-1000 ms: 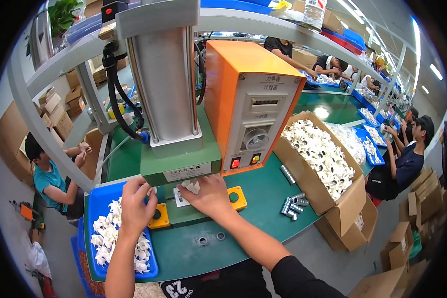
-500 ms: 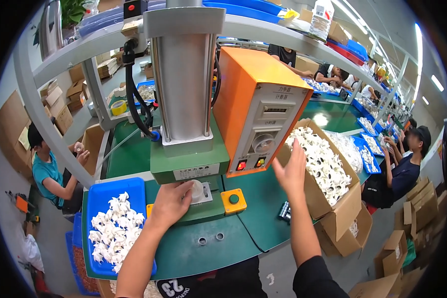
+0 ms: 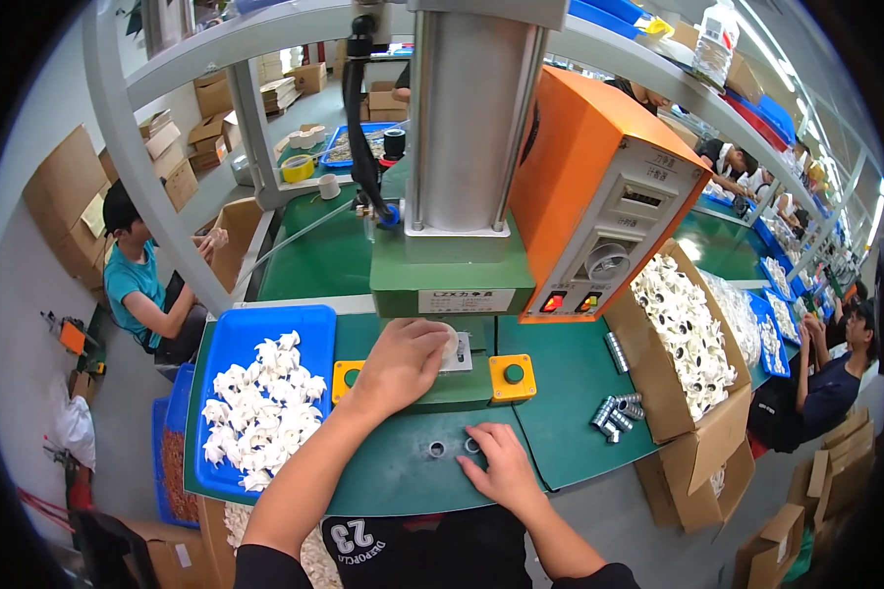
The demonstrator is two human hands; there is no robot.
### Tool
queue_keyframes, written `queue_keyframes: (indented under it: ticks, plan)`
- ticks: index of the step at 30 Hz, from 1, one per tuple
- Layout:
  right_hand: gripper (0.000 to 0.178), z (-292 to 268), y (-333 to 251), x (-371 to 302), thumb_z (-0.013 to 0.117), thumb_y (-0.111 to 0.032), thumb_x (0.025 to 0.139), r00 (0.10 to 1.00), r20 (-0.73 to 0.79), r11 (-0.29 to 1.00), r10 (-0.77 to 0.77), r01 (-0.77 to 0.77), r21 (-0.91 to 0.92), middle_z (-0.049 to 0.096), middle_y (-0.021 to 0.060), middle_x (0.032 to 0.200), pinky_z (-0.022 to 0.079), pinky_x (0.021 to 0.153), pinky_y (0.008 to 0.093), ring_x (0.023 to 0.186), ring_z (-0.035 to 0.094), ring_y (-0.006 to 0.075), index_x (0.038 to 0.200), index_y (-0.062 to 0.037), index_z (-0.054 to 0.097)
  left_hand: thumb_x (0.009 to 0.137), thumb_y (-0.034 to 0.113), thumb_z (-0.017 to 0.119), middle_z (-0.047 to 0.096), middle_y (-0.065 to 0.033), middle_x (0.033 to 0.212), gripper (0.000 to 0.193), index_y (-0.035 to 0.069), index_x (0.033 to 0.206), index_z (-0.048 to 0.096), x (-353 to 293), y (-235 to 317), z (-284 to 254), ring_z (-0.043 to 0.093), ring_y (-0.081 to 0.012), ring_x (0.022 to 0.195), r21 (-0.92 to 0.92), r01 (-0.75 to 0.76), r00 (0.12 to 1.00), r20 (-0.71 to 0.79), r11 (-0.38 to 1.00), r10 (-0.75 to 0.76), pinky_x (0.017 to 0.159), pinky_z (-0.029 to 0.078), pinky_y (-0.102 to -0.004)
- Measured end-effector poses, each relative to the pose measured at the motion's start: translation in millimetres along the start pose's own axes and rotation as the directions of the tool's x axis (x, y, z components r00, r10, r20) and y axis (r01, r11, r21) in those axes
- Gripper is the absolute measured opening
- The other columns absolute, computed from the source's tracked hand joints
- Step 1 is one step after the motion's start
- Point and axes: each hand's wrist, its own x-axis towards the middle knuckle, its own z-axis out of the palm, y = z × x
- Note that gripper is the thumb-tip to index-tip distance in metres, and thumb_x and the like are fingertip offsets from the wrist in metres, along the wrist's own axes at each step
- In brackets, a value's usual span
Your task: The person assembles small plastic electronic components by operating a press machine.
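My left hand (image 3: 403,365) is closed on a white plastic part (image 3: 449,346) in the fixture of the green bench press (image 3: 452,278), below its grey cylinder; the fingers partly hide the part. Low over the green table, my right hand (image 3: 509,473) has thumb and fingers apart, on either side of a small grey ring (image 3: 472,446). A second grey ring (image 3: 436,450) lies just left of it. Flanking the press base are two yellow button boxes, one with a green button (image 3: 514,374), the other (image 3: 346,380) beside my left wrist.
A blue tray (image 3: 212,393) of white parts sits at left. An orange control box (image 3: 570,167) stands right of the press. Several metal rings (image 3: 619,414) lie near a cardboard box (image 3: 658,378) filled with white parts. Co-workers sit on both sides.
My right hand has come down and left from beside the cardboard box to the ring on the table. My left hand stays at the press fixture. The view has shifted.
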Motion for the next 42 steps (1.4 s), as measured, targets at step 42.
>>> queue_keyframes:
  ticks: [42]
  plan:
    - [0.051,-37.4,17.1,40.0,0.087,-0.029,0.076,0.944,-0.31,0.936,-0.112,-0.005,-0.353,0.061,0.0165,0.128,0.042,0.101,0.0514,0.121,0.055,0.0396,0.115,-0.0038,0.067,0.073,-0.008,0.063,0.072,-0.0115,0.109,0.041,-0.001,0.112,0.072,-100.2,21.0,-49.2,0.062,-0.034,0.107,0.32,0.3,0.952,-0.153,0.899,-0.264,0.094,0.05,-0.0455]
